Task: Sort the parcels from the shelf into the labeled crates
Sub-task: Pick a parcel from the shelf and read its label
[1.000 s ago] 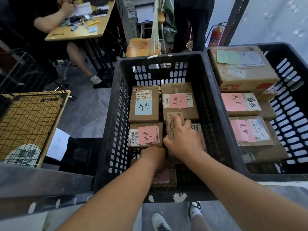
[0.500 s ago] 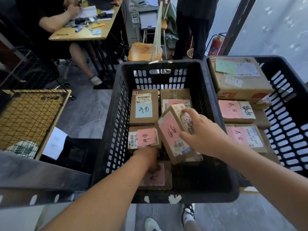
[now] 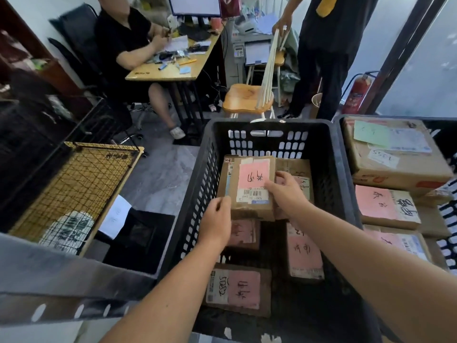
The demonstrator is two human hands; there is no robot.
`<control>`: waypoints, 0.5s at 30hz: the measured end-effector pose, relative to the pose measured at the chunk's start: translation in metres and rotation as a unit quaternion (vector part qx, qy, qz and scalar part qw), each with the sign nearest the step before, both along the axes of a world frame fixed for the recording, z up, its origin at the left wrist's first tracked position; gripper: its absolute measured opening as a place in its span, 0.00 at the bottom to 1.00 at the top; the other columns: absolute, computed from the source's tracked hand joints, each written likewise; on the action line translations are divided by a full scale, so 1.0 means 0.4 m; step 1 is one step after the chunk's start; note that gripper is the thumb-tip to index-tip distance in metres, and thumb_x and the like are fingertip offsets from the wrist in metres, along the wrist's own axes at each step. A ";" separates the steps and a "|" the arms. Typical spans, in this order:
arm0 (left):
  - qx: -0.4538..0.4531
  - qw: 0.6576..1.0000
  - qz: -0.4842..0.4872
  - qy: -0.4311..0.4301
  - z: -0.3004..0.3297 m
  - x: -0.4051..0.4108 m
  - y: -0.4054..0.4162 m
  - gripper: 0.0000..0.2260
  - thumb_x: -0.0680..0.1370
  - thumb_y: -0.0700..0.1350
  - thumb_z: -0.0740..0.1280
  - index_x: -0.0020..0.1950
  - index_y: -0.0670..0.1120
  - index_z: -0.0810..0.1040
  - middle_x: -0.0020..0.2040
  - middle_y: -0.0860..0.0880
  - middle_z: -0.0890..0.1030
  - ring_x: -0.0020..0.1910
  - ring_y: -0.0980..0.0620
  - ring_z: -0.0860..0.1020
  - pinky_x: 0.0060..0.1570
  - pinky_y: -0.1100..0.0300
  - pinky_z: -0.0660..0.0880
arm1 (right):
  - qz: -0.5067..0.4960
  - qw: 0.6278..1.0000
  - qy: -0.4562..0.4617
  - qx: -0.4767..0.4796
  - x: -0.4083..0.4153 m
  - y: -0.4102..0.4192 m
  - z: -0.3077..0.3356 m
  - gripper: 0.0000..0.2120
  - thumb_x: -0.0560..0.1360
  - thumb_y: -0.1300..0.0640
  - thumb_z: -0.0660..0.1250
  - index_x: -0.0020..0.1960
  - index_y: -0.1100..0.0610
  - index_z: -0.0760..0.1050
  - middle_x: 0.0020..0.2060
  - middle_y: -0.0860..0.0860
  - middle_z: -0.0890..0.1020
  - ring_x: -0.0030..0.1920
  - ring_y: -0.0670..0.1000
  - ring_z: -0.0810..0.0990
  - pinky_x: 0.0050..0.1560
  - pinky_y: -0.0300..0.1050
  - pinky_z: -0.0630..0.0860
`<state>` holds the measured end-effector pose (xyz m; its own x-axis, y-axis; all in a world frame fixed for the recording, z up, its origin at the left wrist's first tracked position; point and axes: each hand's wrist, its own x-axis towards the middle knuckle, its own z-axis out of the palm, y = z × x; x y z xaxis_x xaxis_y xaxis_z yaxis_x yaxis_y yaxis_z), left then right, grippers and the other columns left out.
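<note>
A brown cardboard parcel with a pink handwritten label and a barcode hangs flat, label up, above the middle black crate. My right hand grips its right edge. My left hand has curled fingers against its lower left corner. Below it in the crate lie more pink-labelled parcels: one at the front, one on the right, and one partly hidden under my left hand.
A second black crate on the right holds a large box and pink-labelled parcels. A wire-mesh board and a grey shelf rail lie at left. Behind are a wooden chair, a seated person and a standing person.
My right hand lifted the parcel out of the crate and turned it flat, label up. My left hand rose from the crate floor to the parcel's corner. The view tilted upward.
</note>
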<state>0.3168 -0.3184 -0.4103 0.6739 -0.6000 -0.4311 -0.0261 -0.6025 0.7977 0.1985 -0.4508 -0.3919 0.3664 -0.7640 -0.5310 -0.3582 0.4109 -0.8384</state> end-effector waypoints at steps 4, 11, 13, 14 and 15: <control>-0.014 0.998 -0.004 -0.069 0.002 0.013 -0.045 0.19 0.86 0.53 0.64 0.78 0.55 0.72 0.64 0.53 0.82 0.47 0.60 0.80 0.31 0.71 0.77 | 0.008 0.999 0.004 -0.051 0.064 -0.037 -0.035 0.27 0.83 0.47 0.65 0.80 0.44 0.60 0.59 0.50 0.84 0.49 0.50 0.87 0.47 0.54 0.87; -0.003 0.997 0.070 -0.045 -0.040 0.071 -0.168 0.19 0.85 0.47 0.65 0.76 0.55 0.73 0.60 0.52 0.84 0.50 0.50 0.85 0.46 0.50 0.86 | 0.096 0.978 0.081 -0.164 0.155 -0.083 -0.072 0.24 0.84 0.52 0.64 0.79 0.49 0.65 0.65 0.50 0.82 0.51 0.48 0.84 0.36 0.38 0.76; 0.008 0.995 0.091 -0.040 -0.055 0.078 -0.185 0.21 0.85 0.47 0.65 0.79 0.54 0.71 0.63 0.50 0.83 0.54 0.47 0.84 0.44 0.51 0.84 | 0.104 0.980 0.077 -0.150 0.172 -0.091 -0.083 0.22 0.84 0.55 0.64 0.77 0.49 0.66 0.66 0.49 0.82 0.55 0.51 0.84 0.43 0.43 0.81; 0.012 0.995 0.095 -0.042 -0.061 0.076 -0.191 0.23 0.86 0.47 0.64 0.81 0.54 0.68 0.66 0.50 0.82 0.55 0.48 0.83 0.40 0.57 0.80 | 0.103 0.981 0.074 -0.145 0.178 -0.092 -0.089 0.22 0.84 0.55 0.64 0.77 0.48 0.66 0.65 0.49 0.82 0.56 0.52 0.84 0.47 0.45 0.83; 0.010 0.994 0.097 -0.041 -0.066 0.070 -0.192 0.25 0.86 0.46 0.64 0.83 0.54 0.64 0.69 0.50 0.81 0.56 0.50 0.82 0.37 0.63 0.75 | 0.101 0.982 0.074 -0.140 0.182 -0.093 -0.097 0.21 0.84 0.55 0.64 0.76 0.47 0.66 0.65 0.48 0.82 0.57 0.52 0.84 0.49 0.46 0.84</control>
<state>0.3448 -0.3951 -0.4369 0.8102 -0.4463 -0.3799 0.0277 -0.6183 0.7855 0.2713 -0.4880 -0.4306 0.4608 -0.8066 -0.3702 -0.5353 0.0801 -0.8409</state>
